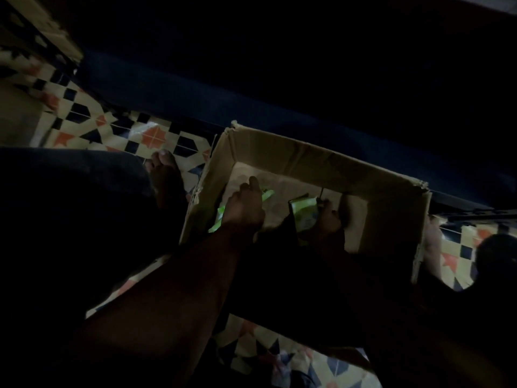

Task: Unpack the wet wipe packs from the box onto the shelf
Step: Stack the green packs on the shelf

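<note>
Open brown cardboard box (313, 161) sits on patterned tile floor (92, 127) for easy reach; left hand (243, 205) fingers curl over a green wipe pack (221, 219), right hand (327, 219) pinches another green-white pack (303, 212), both inside, ready to lift

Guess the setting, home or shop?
Hard to say; it's dim. Probably a home or small shop floor: patterned tiles, a cardboard box on the floor, a bare foot beside it. Both hands are in the box on green packs.
</note>
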